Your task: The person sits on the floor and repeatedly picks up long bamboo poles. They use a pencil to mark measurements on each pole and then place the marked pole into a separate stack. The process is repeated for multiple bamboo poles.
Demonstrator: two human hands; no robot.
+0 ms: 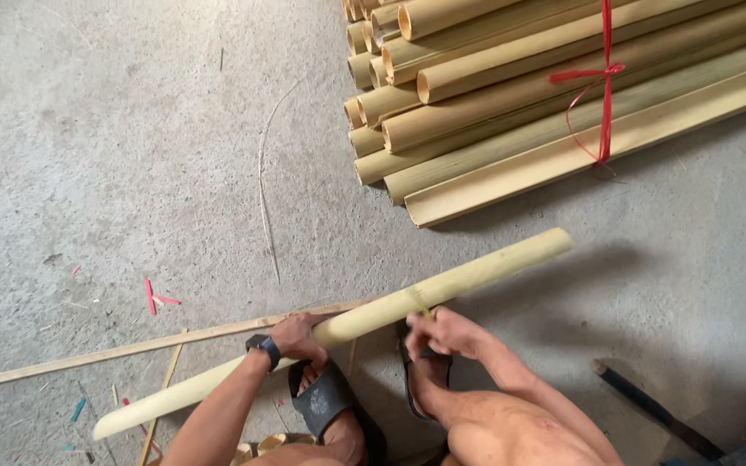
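The fingers of the left hand (297,338) are closed around a long bamboo pole (364,321), near its middle. The fingers of the right hand (442,332) are pinched on a thin strip at the pole's upper side. The pole lies slanted above the concrete floor (114,155), over two sandalled feet. A thin wooden slat (131,349) lies beside it, and a tied bamboo bundle (511,95) rests near the floor's far right corner.
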